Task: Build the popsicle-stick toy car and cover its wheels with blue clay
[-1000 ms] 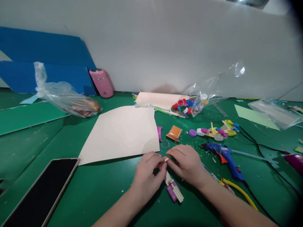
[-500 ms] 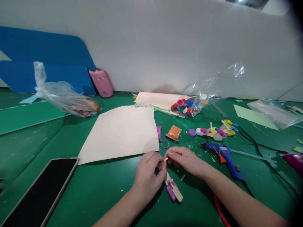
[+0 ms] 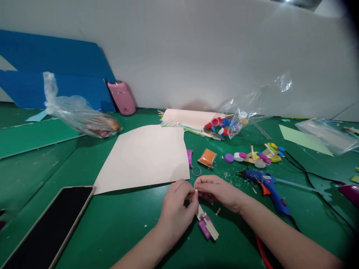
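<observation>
My left hand (image 3: 176,209) and my right hand (image 3: 217,190) meet above the green table, fingertips pinching a short thin wooden stick (image 3: 195,192) between them. Just below the fingers lies a small craft piece (image 3: 206,224): a purple bottle cap with several wooden sticks glued across it. A sheet of pale pink paper (image 3: 146,157) lies flat just beyond my left hand. A small metal ring (image 3: 196,171) sits on the table close to my right hand's fingers.
A blue glue gun (image 3: 269,186) with a black cord lies right of my right hand. An orange packet (image 3: 207,157), coloured caps (image 3: 252,157), a bag of caps (image 3: 224,125), a pink bottle (image 3: 122,98), a plastic bag (image 3: 78,116) and a dark tablet (image 3: 47,224) surround the work area.
My right hand has drawn back to the left and its fingers now close on the stick's tip beside my left hand. The view shifted slightly. The craft piece stays put.
</observation>
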A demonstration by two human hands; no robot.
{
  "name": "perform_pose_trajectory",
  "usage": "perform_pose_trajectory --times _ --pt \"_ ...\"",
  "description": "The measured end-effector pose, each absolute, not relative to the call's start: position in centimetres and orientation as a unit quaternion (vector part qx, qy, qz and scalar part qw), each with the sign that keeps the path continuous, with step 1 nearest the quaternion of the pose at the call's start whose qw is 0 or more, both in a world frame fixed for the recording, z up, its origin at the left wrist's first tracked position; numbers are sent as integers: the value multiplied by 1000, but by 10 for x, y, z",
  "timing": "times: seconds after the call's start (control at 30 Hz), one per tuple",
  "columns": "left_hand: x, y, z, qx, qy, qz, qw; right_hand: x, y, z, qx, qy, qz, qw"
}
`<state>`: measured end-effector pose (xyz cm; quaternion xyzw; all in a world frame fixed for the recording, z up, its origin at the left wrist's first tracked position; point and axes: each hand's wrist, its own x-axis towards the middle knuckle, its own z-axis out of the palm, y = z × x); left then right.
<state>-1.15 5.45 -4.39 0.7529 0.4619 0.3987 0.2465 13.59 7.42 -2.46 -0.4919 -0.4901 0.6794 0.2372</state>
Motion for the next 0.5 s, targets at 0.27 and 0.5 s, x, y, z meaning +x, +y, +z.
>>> perform_pose_trajectory --times 0.27,0.5 --pt "-12 55 -43 749 462 401 255 135 72 -25 -489 -505 652 285" --pt "-12 55 -44 747 465 401 255 135 71 -26 -475 -551 609 316"
